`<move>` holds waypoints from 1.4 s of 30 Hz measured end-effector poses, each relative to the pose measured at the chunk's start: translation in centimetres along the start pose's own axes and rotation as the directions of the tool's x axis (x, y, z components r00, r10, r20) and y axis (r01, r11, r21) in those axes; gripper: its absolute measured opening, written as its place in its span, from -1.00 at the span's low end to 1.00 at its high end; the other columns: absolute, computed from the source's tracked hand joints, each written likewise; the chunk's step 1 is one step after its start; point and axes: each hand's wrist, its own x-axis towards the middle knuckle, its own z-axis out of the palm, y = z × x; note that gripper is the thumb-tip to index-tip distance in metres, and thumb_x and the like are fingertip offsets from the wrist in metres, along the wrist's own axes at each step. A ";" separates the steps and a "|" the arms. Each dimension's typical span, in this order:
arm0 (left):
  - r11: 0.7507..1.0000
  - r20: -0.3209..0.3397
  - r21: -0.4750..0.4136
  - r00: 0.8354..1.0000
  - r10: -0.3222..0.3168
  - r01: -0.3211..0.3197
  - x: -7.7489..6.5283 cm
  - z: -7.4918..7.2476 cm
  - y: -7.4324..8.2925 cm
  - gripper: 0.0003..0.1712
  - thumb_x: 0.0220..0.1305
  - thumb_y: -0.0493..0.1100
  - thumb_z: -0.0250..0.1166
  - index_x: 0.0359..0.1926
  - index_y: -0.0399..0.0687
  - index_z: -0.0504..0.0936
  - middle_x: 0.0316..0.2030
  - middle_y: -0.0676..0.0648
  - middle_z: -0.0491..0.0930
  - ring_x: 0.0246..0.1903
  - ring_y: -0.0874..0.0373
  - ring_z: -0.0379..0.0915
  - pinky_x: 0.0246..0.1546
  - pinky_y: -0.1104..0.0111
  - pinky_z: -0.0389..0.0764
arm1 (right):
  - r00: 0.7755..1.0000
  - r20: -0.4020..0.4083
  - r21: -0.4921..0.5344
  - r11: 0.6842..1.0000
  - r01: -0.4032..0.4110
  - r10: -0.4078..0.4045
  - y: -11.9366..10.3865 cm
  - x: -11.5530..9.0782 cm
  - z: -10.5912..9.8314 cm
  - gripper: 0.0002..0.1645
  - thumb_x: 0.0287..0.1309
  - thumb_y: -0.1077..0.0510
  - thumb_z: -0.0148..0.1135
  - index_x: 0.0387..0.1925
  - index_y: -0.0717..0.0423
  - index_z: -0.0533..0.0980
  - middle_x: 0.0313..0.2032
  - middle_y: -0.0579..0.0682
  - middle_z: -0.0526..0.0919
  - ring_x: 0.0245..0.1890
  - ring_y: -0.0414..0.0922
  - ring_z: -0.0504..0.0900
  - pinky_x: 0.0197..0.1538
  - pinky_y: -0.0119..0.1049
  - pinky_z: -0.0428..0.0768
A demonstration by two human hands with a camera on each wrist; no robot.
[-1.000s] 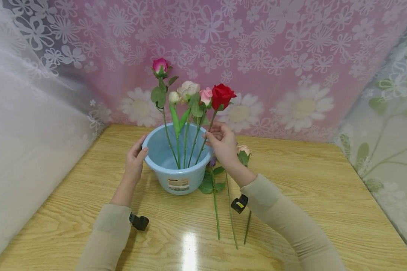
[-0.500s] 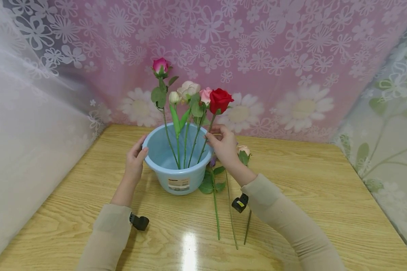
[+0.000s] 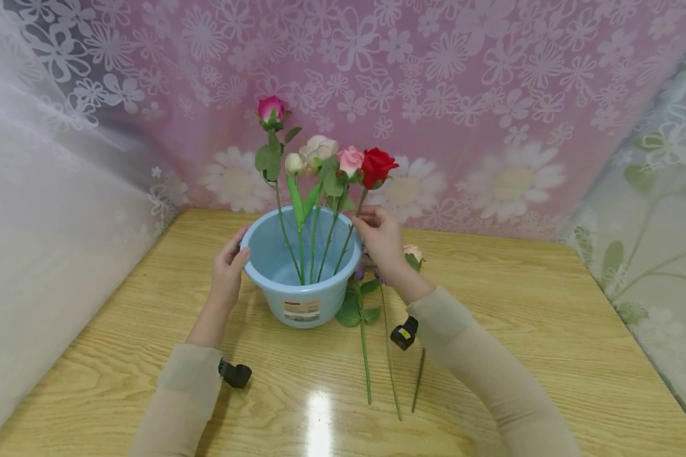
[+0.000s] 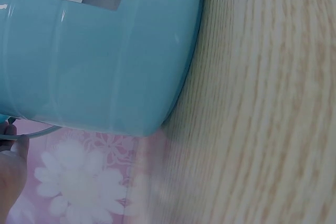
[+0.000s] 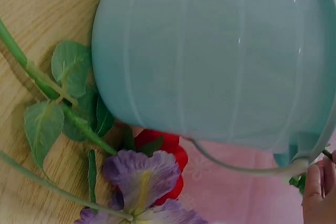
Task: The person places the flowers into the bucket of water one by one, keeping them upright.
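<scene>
One round, light-blue plastic bucket (image 3: pixel 303 293), rim gripped by the left hand (image 3: pixel 228 261), is best held steady. The right hand (image 3: pixel 381 241) pinches a red, layered, fabric-like rose (image 3: pixel 378 166) by its slim green stem (image 3: pixel 345 247), which slants into the bucket below the fingertips; ideally, guide it lightly.

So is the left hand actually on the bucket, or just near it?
Touching. The head view shows it: the left hand grips the bucket at its left rim, thumb overlapping the edge.
</scene>
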 end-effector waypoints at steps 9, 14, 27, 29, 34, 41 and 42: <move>1.000 0.009 0.007 1.000 -0.007 0.007 0.2 -0.4 -0.8 -0.50 0.26 -0.43 -0.14 0.24 -0.41 0.12 0.21 -0.30 0.15 0.18 0.01 0.08 0.05 0.48 0.27 | 0.998 -0.013 0.002 0.998 -0.068 0.068 0.8 0.9 -0.1 -0.71 0.07 0.24 0.18 -0.16 0.33 0.47 -0.25 0.16 0.54 -0.21 -0.07 0.49 -0.20 -0.30 0.49; 1.000 0.015 0.002 1.000 0.016 -0.016 0.3 -0.5 -1.4 -0.49 0.26 -0.39 -0.11 0.24 -0.43 0.12 0.22 -0.28 0.16 0.19 0.02 0.08 0.05 0.49 0.27 | 0.996 -0.013 -0.025 0.995 -0.093 0.093 0.8 1.2 0.1 -0.71 0.06 0.23 0.19 -0.17 0.30 0.47 -0.25 0.14 0.55 -0.22 -0.08 0.50 -0.22 -0.30 0.51; 1.000 0.007 0.002 1.000 0.012 -0.012 0.2 -0.7 -1.7 -0.48 0.26 -0.33 -0.09 0.24 -0.42 0.13 0.22 -0.26 0.17 0.19 0.02 0.08 0.05 0.49 0.27 | 0.995 -0.009 -0.049 0.993 -0.105 0.104 1.0 1.4 0.3 -0.73 0.06 0.23 0.18 -0.18 0.29 0.49 -0.26 0.14 0.56 -0.22 -0.07 0.51 -0.20 -0.29 0.51; 1.000 0.001 0.000 1.000 0.016 -0.016 0.3 -0.7 -1.8 -0.48 0.25 -0.34 -0.09 0.23 -0.45 0.13 0.21 -0.28 0.17 0.19 0.01 0.09 0.05 0.49 0.27 | 0.995 0.002 -0.036 0.994 -0.102 0.102 1.1 1.3 0.2 -0.72 0.07 0.23 0.18 -0.17 0.29 0.49 -0.26 0.14 0.56 -0.22 -0.08 0.51 -0.19 -0.31 0.51; 1.000 -0.006 -0.009 1.000 0.008 -0.008 0.3 -0.7 -1.8 -0.48 0.24 -0.36 -0.09 0.22 -0.46 0.13 0.21 -0.29 0.16 0.19 0.02 0.09 0.06 0.49 0.26 | 0.996 0.034 0.010 0.997 -0.080 0.080 1.3 0.8 -0.4 -0.71 0.07 0.23 0.18 -0.16 0.32 0.49 -0.24 0.16 0.56 -0.21 -0.10 0.50 -0.19 -0.37 0.50; 1.000 0.001 -0.001 1.000 -0.014 0.014 0.1 -0.3 -0.4 -0.48 0.24 -0.41 -0.14 0.23 -0.47 0.09 0.22 -0.32 0.13 0.20 -0.04 0.04 0.06 0.52 0.25 | 0.999 0.039 0.003 1.000 -0.012 0.012 1.2 -0.3 -2.0 -0.70 0.07 0.23 0.18 -0.16 0.35 0.49 -0.24 0.19 0.56 -0.22 -0.08 0.52 -0.16 -0.33 0.50; 1.000 0.002 0.004 1.000 -0.013 0.013 0.0 -0.2 -0.1 -0.48 0.24 -0.41 -0.15 0.23 -0.48 0.08 0.22 -0.33 0.12 0.20 -0.05 0.03 0.06 0.52 0.24 | 0.999 0.040 0.004 1.000 -0.006 0.006 1.2 -0.4 -2.2 -0.70 0.07 0.24 0.18 -0.16 0.36 0.48 -0.23 0.20 0.56 -0.22 -0.08 0.52 -0.15 -0.33 0.50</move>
